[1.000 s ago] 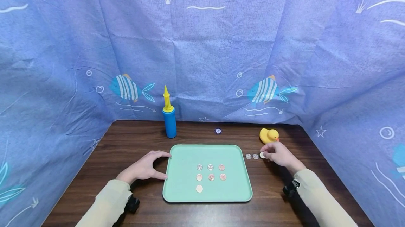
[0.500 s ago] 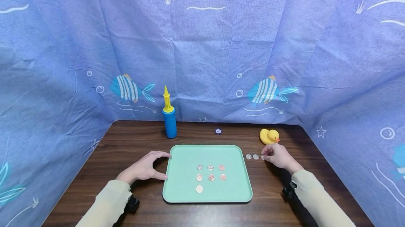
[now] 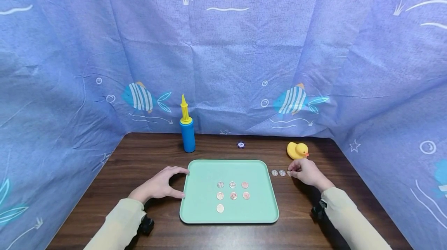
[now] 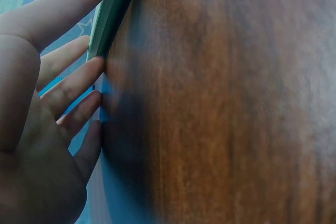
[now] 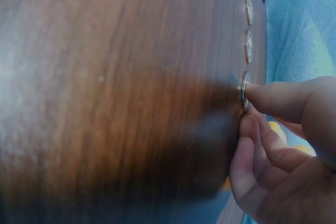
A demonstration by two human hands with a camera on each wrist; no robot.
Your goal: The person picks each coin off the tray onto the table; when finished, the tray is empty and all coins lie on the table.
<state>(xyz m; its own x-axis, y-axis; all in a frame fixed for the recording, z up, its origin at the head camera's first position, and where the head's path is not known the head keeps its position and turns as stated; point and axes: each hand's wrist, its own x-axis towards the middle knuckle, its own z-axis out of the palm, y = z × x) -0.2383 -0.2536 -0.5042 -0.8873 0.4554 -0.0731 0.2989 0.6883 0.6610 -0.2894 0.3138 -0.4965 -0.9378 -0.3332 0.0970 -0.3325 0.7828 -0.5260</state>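
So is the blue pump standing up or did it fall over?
Standing up. The blue pump stands upright on the wooden table behind the green tray, its yellow handle pointing straight up.

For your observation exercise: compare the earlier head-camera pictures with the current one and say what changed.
The right hand drew slightly nearer and lowered the coin it pinches, which now lies on the table. Left hand on the tray, its seven coins, and the duck stayed.
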